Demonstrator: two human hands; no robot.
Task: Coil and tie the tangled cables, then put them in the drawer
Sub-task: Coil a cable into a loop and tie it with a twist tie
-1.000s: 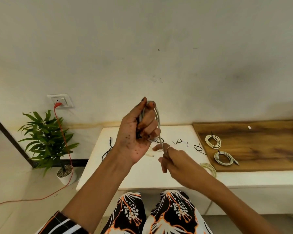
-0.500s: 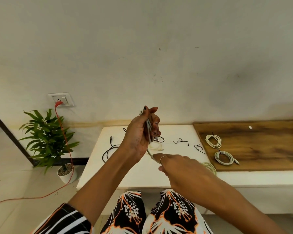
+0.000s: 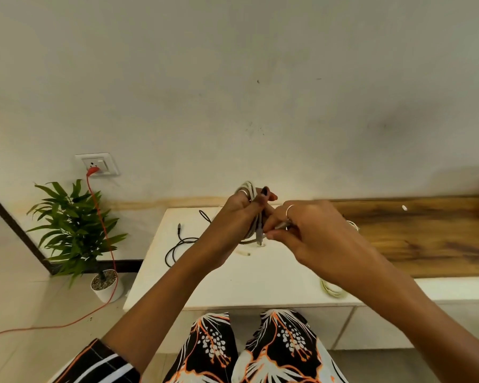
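My left hand [image 3: 234,217] grips a coil of grey cable [image 3: 250,189] raised above the white table [image 3: 233,283]; the loops stick out above my fingers. My right hand [image 3: 310,230] meets it from the right and pinches the cable's free end with its metal plug [image 3: 281,225] against the coil. A loose black cable [image 3: 177,244] lies on the table's left part. A pale yellowish coil [image 3: 332,290] lies near the front edge, partly hidden by my right forearm. A short white cable end [image 3: 244,252] lies below my hands.
A wooden top [image 3: 426,239] adjoins the white table on the right, with a small white piece [image 3: 404,208] on it. A potted plant [image 3: 75,233] stands on the floor at left. An orange cord [image 3: 105,244] runs from the wall socket [image 3: 97,164] across the floor. Drawer fronts [image 3: 371,327] sit below the table.
My right hand rose from below the coil to meet my left hand, bringing the cable's end against the coil. The left hand turned, showing its back.
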